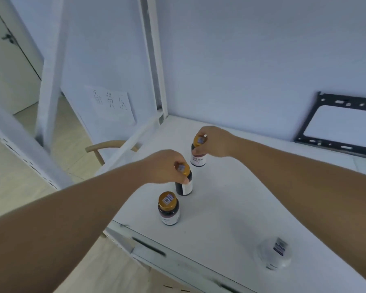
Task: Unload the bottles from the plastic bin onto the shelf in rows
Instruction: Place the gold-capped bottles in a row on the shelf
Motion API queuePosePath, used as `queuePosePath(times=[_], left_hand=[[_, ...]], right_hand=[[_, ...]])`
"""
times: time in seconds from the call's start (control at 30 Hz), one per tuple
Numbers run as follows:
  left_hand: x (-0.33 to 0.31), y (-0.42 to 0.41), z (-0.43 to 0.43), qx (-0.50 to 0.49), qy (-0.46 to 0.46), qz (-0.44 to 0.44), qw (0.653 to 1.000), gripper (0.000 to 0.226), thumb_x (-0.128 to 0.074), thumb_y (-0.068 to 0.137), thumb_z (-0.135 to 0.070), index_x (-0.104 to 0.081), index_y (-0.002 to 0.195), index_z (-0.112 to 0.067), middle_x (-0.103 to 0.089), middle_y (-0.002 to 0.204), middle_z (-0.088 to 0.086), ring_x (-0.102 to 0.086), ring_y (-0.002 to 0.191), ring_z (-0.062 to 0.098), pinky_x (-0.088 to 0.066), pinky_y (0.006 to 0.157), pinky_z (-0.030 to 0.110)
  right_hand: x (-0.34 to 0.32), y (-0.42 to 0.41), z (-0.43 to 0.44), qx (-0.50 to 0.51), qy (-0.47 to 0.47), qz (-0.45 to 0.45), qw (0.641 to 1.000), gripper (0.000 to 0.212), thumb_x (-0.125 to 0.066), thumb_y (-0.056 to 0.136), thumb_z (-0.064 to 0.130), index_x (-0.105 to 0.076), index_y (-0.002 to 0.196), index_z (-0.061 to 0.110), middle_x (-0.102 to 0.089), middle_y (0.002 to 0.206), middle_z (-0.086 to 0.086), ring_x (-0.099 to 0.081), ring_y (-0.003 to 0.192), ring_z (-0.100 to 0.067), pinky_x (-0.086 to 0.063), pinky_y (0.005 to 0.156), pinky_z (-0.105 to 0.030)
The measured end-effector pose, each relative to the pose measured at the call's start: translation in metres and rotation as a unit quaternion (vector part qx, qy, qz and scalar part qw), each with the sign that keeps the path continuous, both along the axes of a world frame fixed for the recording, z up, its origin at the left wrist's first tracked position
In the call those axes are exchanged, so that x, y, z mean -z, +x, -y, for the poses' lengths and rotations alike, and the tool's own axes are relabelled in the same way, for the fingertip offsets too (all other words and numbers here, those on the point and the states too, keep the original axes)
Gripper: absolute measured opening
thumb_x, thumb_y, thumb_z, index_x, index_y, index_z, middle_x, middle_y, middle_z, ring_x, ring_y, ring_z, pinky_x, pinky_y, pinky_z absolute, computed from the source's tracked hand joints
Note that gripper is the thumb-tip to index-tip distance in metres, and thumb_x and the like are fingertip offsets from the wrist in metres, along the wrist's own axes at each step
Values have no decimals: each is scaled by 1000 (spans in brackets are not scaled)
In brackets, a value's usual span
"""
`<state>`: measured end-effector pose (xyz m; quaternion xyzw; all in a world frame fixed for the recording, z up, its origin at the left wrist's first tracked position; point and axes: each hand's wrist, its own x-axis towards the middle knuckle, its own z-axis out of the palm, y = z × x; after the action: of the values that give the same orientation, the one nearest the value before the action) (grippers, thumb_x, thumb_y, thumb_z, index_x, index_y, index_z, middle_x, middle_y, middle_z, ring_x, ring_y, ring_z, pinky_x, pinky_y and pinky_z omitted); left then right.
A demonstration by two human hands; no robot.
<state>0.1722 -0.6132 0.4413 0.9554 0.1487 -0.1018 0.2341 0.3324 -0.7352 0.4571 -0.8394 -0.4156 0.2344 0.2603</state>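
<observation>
Three dark bottles with gold caps stand in a line on the white shelf [230, 199]. My left hand [165, 167] grips the gold cap of the middle bottle [185, 186]. My right hand [215, 142] grips the cap of the far bottle [198, 158]. The near bottle [168, 209] stands free by the shelf's front edge. A white bottle [275, 253] stands alone at the front right of the shelf. The plastic bin is out of view.
A black metal bracket [338, 123] leans against the back wall on the right. White shelf uprights [154, 60] rise at the back left, with a handwritten paper sign [111, 104] beyond them. A wooden chair back [106, 146] shows left of the shelf.
</observation>
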Motion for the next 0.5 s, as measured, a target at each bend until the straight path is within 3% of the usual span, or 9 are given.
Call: queuePosePath(times=[0.1, 0.2, 0.3, 0.33, 0.5], left_hand=[[11, 1, -9, 10, -25, 4, 1000, 44, -80, 71, -48, -66, 109, -31, -64, 106, -11, -60, 95, 10, -52, 84, 30], [10, 4, -20, 56, -27, -16, 998, 52, -80, 70, -54, -64, 114, -33, -63, 108, -15, -60, 93, 6, -50, 80, 26], [-8, 10, -29, 70, -33, 1, 997, 52, -75, 68, -67, -63, 109, -37, -61, 102, -24, -57, 92, -3, -42, 71, 18], [-17, 14, -30, 74, -31, 21, 997, 49, -73, 68, -69, -63, 104, -38, -61, 99, -25, -57, 91, -4, -41, 69, 18], [-57, 46, -12, 106, -43, 108, 988, 35, -77, 72, -59, -66, 94, -33, -72, 96, -19, -64, 83, -3, -44, 67, 16]], right_hand=[[18, -7, -13, 12, -39, 31, 999, 39, -76, 78, 29, -61, 110, 12, -61, 109, -3, -61, 97, -24, -51, 83, -36], [31, -19, -13, 38, -65, 29, 997, 48, -75, 80, 30, -55, 121, 14, -61, 118, -6, -61, 106, -28, -51, 82, -37], [18, -28, 1, 94, -56, 8, 994, 87, -81, 77, 38, -35, 148, 16, -52, 138, -8, -56, 119, -29, -51, 91, -37], [10, -30, 11, 109, -53, 14, 993, 91, -81, 77, 40, -33, 150, 15, -49, 143, -9, -53, 124, -28, -48, 95, -36], [-37, -43, 90, 196, -81, 68, 975, 69, -74, 85, 41, -46, 143, 15, -49, 146, -3, -52, 127, -22, -44, 101, -33]])
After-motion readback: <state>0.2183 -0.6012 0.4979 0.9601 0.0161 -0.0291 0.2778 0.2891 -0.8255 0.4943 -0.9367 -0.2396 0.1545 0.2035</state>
